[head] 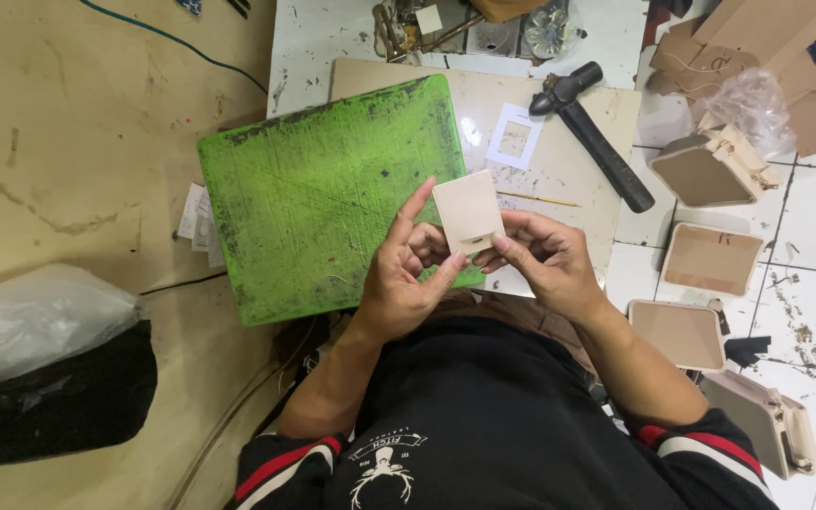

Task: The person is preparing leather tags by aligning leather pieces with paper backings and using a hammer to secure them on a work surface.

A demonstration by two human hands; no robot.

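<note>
A small beige rectangular piece [467, 210] with rounded corners is held up in front of me by both hands, over the near right edge of a worn green cutting mat [318, 194]. My left hand [403, 274] grips its lower left side, the forefinger stretched up along its edge. My right hand [545, 260] pinches its lower right corner with thumb and fingers. A small slot shows near the piece's bottom edge.
A black hammer [592, 132] lies on a pale board [569, 161] beside a white square frame cutout [514, 137]. Beige bag panels [710, 257] and small bag bodies [715, 170] lie on the tiled floor at right. A plastic-wrapped bundle [40, 349] sits at left.
</note>
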